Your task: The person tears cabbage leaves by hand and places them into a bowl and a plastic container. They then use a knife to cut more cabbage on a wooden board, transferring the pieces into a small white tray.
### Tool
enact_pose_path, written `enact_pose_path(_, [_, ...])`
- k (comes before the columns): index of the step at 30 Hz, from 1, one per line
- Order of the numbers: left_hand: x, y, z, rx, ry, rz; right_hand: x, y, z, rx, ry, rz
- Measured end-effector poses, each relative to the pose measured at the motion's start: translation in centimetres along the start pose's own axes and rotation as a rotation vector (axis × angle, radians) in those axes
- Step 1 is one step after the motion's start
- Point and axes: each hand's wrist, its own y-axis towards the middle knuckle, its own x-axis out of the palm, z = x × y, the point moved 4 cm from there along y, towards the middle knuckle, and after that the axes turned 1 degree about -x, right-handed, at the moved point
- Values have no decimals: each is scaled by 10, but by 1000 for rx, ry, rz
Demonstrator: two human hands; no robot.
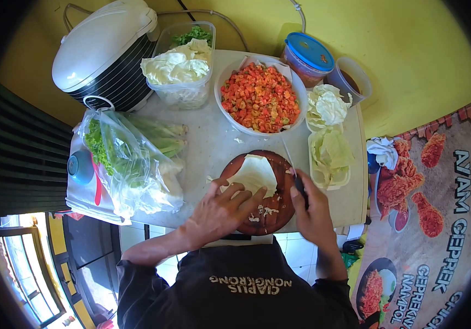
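Note:
A pale cabbage leaf [257,171] with straight, angular edges lies on the round wooden cutting board [283,211]. Fingers bent, my left hand [227,205] presses and holds the leaf down at its near left side. In my right hand [313,211] is a knife [300,185], its black handle gripped and its thin blade pointing away from me. The blade is to the right of the leaf, over the board's right edge. Small shredded white bits [263,213] are scattered on the board between my hands.
Beyond the board stands a bowl of chopped red and orange vegetables [260,98]. Containers of leaves [329,156] line the right; a blue-lidded tub [309,52] is behind. A plastic bag of greens [136,164], a leaf-filled box [183,71] and a rice cooker [104,49] occupy the left.

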Motion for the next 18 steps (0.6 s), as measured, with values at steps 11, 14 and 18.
enact_pose_path(11, [-13,1,-47,-812,-700,172,33,-46,17,-49,-247,-137])
enact_pose_path(14, [0,4,-55,-758,-910,-31,33,-47,17,4,-248,-135])
enact_pose_path(18, [-12,18,-30,-700,-823,71,30,-50,9,116,-245,-218])
